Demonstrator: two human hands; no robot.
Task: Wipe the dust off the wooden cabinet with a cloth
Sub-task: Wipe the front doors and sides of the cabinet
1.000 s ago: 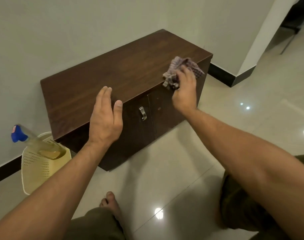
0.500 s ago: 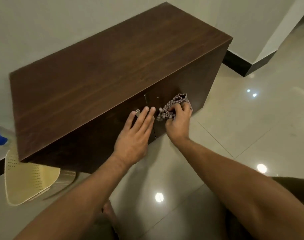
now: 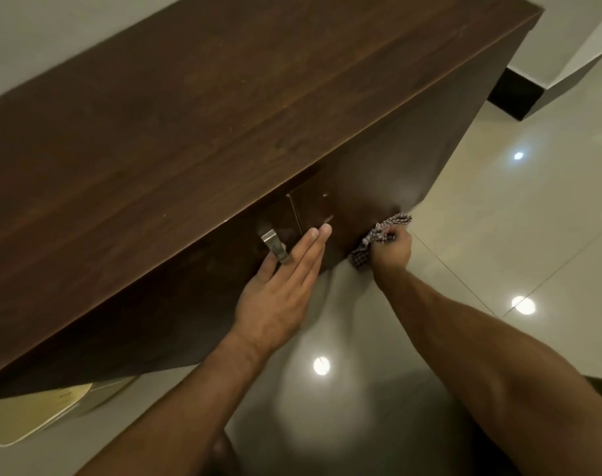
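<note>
The dark wooden cabinet (image 3: 224, 108) fills the upper left of the view, its top seen from close above and its front doors in shadow below the edge. My right hand (image 3: 394, 249) grips a bunched checked cloth (image 3: 375, 237) and presses it against the lower part of the right door. My left hand (image 3: 285, 286) lies flat with fingers together against the cabinet front, just right of the metal door handle (image 3: 273, 245).
A pale yellow plastic basket (image 3: 35, 413) sits on the floor at the cabinet's left end, partly hidden under its edge. Glossy light floor tiles (image 3: 498, 235) spread to the right. A dark skirting board (image 3: 512, 94) runs along the wall behind.
My right hand carried the cloth from the cabinet's top edge down the right door to near its bottom. My left hand moved from the top edge to the front beside the handle. The camera leaned closer.
</note>
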